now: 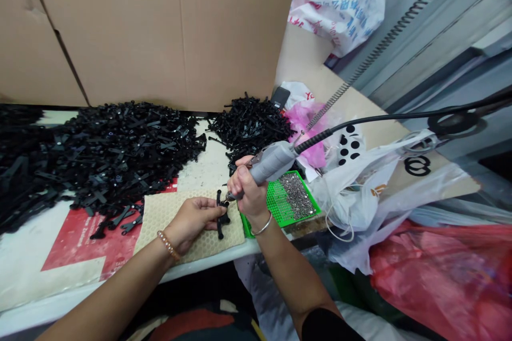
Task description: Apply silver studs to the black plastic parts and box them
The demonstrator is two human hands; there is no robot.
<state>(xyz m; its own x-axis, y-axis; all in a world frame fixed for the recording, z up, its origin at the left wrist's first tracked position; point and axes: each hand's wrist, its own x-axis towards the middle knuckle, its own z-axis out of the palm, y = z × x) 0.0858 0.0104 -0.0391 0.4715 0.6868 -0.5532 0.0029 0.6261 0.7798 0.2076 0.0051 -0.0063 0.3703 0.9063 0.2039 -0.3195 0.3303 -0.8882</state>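
The right hand (247,191) clenches its fingers on a rotary tool (274,162), tip at a black part (221,217) gripped by the left hand's (192,221) fingers above a mat (170,229).

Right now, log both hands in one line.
left hand: holds black plastic piece | right hand: grips rotary tool, tip near piece

L wrist (176,234): peach bead bracelet (168,245); R wrist (256,212): thin silver bangle (262,225), black sleeve (326,326) higher up.

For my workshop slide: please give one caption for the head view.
Right hand holds rotary tool at black piece in left hand.
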